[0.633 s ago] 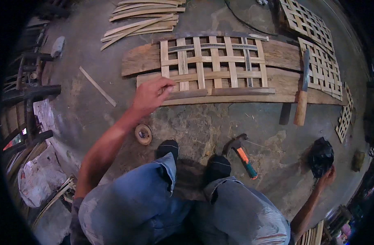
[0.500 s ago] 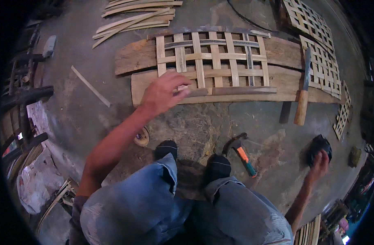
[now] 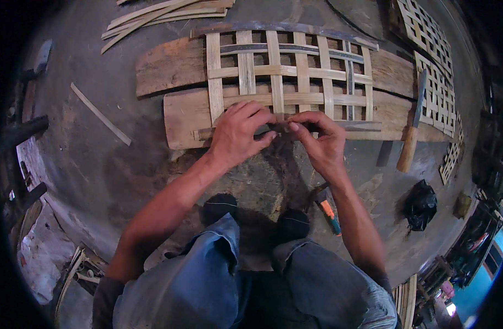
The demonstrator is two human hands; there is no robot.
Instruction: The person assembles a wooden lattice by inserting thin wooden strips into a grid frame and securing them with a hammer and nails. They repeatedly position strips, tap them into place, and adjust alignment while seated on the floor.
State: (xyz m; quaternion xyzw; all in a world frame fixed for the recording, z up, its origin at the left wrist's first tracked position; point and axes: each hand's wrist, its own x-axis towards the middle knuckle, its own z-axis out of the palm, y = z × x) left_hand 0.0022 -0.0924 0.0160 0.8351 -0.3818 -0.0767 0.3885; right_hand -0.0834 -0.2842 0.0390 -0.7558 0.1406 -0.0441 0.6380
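An open-weave panel of flat bamboo strips (image 3: 276, 71) lies across wooden planks (image 3: 169, 64) on the floor before me. Along its near edge runs a brown strip (image 3: 363, 126). Over the middle of that strip my two hands meet. My left hand (image 3: 236, 134) is closed, thumb and fingertips gripping the strip's near edge. Close beside them, my right hand (image 3: 324, 141) pinches thumb against forefinger; whatever is between is too small to make out. Right of the panel, a knife (image 3: 411, 129) with a wooden handle rests on the planks. A hammer (image 3: 327, 208) lies partly behind my right forearm.
A black plastic bag (image 3: 421, 205) sits on the floor at right, near a small block (image 3: 462, 206). More woven panels (image 3: 435, 90) lie at far right. Loose bamboo strips (image 3: 163, 21) are piled at far left; a single strip (image 3: 100, 114) lies nearer.
My right hand has left the black bag and come up to the panel's near edge, beside my left. The left has shifted right along the strip. The view has moved slightly.
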